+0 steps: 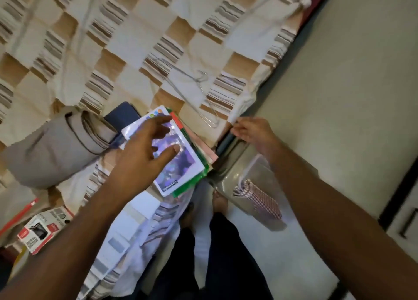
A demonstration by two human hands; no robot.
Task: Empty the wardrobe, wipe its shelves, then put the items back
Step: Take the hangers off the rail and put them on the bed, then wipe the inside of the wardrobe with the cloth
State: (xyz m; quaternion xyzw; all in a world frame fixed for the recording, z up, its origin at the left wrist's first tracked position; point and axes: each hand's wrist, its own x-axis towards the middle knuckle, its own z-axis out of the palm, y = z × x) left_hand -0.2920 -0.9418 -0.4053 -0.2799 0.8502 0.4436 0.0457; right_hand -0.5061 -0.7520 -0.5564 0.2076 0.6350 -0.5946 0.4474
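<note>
**Reaching over the book stack on the bed**

Hovering with fingers spread and mostly straight, the left hand [144, 150] is over the glossy white-bordered book [181, 161] atop a stack of flat books and folders [199, 145]; contact cannot be told. The stack lies on the checked beige bedspread [135, 39], at its edge. The right hand [253, 132], fingers loosely extended, holds nothing near thin wire hangers [194, 89].

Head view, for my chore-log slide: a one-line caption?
Left hand spread over a stack of books on the checked bedspread, right hand open near wire hangers.
</note>
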